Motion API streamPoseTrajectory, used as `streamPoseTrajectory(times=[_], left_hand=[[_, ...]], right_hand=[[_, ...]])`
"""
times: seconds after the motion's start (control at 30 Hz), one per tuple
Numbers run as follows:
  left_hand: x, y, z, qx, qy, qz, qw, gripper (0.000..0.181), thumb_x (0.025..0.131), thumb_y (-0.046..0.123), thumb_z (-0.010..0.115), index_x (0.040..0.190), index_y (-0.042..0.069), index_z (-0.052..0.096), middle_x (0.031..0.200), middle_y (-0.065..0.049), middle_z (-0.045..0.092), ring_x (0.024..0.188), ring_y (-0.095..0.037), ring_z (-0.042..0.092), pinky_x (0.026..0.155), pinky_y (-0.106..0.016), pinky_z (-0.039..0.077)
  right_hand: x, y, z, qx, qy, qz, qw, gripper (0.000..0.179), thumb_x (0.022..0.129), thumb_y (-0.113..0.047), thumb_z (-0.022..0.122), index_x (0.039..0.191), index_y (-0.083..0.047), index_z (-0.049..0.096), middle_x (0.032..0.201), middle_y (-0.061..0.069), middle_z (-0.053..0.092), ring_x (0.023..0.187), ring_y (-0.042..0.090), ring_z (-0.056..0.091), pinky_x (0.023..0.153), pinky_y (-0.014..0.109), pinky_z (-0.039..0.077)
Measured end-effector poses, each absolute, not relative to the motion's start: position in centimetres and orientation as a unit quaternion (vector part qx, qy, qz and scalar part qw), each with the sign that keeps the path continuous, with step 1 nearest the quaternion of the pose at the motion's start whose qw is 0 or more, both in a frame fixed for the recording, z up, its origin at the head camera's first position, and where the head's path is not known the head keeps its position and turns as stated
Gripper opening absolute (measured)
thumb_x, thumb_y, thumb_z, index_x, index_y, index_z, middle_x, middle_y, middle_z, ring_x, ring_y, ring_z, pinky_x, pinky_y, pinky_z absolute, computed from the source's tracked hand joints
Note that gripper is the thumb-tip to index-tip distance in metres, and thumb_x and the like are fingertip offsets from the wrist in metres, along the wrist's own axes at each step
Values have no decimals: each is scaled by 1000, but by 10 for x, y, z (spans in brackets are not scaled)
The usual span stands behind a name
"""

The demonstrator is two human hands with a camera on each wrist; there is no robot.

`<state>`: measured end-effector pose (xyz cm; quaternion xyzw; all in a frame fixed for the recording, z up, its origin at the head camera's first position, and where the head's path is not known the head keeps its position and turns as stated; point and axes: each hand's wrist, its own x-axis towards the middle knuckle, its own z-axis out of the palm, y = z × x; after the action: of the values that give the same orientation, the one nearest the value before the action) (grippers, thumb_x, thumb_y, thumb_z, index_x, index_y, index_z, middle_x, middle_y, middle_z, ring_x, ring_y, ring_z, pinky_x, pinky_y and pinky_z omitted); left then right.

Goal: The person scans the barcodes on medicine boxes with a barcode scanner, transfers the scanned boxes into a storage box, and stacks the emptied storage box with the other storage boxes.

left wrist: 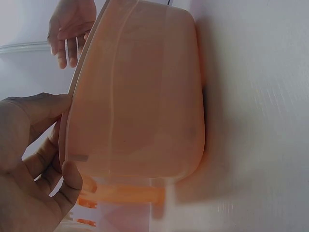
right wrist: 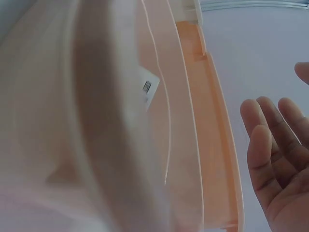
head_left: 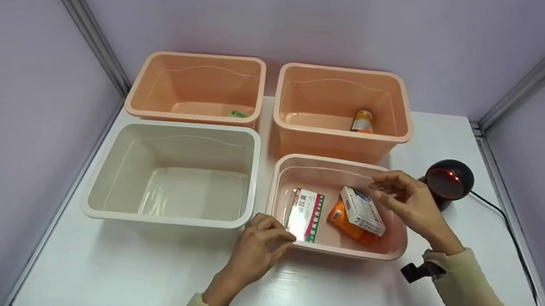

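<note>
A shallow pink bin (head_left: 343,252) stands at the front right of the table. My left hand (head_left: 257,246) pinches its rim at the near left corner; the left wrist view shows thumb and fingertips on the rim (left wrist: 67,104). Inside lie a white box with red and green stripes (head_left: 305,213), a white medicine box (head_left: 363,212) and, partly under that, an orange pack (head_left: 341,223). Over the bin's right side hovers my right hand (head_left: 413,205), fingers relaxed and apart, holding nothing. In the right wrist view its fingers (right wrist: 275,140) are beyond the bin's edge.
To the left is a grey-white bin (head_left: 167,221). Two orange bins stand behind: the left one (head_left: 194,119) has a small green item (head_left: 239,114), the right one (head_left: 341,133) a bottle (head_left: 363,120). A black scanner (head_left: 449,181) with a glowing red line and cable (head_left: 510,226) sits right.
</note>
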<state>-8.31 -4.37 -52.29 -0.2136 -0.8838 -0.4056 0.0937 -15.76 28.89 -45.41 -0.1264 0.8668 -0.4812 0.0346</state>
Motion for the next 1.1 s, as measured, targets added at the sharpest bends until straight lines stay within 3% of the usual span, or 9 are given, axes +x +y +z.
streamPoseTrajectory(times=[0.47, 0.7, 0.93, 1.1], left_hand=[[-83, -43, -522, -212, -884, -406, 93, 10, 85, 22, 80, 94, 26, 78, 92, 11, 65, 100, -10, 55, 94, -34, 44], [-83, -44, -524, -215, -880, -413, 98, 9, 85, 21, 80, 93, 25, 78, 91, 11, 65, 99, -10, 55, 94, -34, 44], [-83, -44, -525, -218, -877, -414, 104, 10, 85, 20, 80, 93, 24, 78, 91, 11, 65, 98, -10, 55, 94, -35, 43], [-83, -44, -525, -218, -879, -412, 106, 9, 85, 22, 80, 93, 25, 78, 91, 11, 65, 98, -9, 55, 94, -35, 43]], right_hand=[[-149, 299, -467, -134, 903, -405, 50, 29, 92, -26, 72, 117, -10, 69, 107, 3, 73, 91, 3, 63, 76, 19, 50], [-146, 299, -468, -150, 910, -381, 61, 29, 91, -30, 73, 116, -14, 70, 106, 1, 72, 88, 9, 60, 77, 22, 49], [-147, 298, -475, -182, 916, -352, 56, 27, 87, -23, 77, 111, -12, 72, 103, -1, 72, 87, 14, 62, 75, 19, 49], [-147, 298, -479, -206, 928, -306, 48, 26, 87, -27, 77, 109, -13, 72, 103, -3, 73, 88, 19, 64, 78, 31, 54]])
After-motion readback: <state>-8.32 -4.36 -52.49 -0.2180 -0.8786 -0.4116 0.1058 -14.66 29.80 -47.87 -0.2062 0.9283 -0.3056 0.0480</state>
